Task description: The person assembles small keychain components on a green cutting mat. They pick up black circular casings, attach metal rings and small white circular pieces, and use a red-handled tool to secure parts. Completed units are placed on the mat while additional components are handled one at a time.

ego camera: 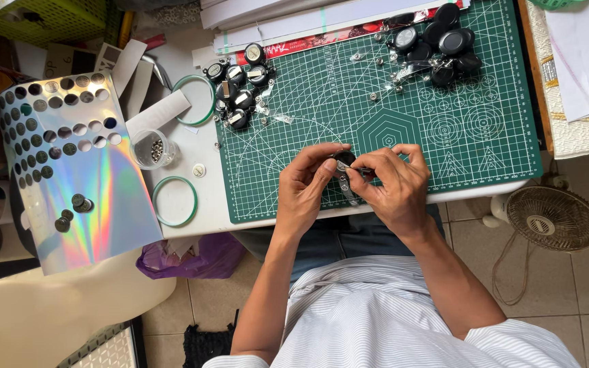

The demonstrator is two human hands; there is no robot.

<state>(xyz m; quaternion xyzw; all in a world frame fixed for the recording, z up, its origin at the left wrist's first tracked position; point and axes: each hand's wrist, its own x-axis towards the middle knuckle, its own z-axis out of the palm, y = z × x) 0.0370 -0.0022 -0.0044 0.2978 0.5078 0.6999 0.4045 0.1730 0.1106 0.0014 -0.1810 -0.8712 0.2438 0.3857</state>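
I see a small round black badge reel (pixel 344 161) with a clear strap and metal snap hanging from it, held just above the near edge of the green cutting mat (pixel 376 116). It sits tilted, partly hidden, so I cannot make out its face. My left hand (pixel 306 187) and right hand (pixel 397 184) pinch it from either side over that near edge.

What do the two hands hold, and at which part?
Left hand and right hand pinch one small round black reel by its rim and clear strap.
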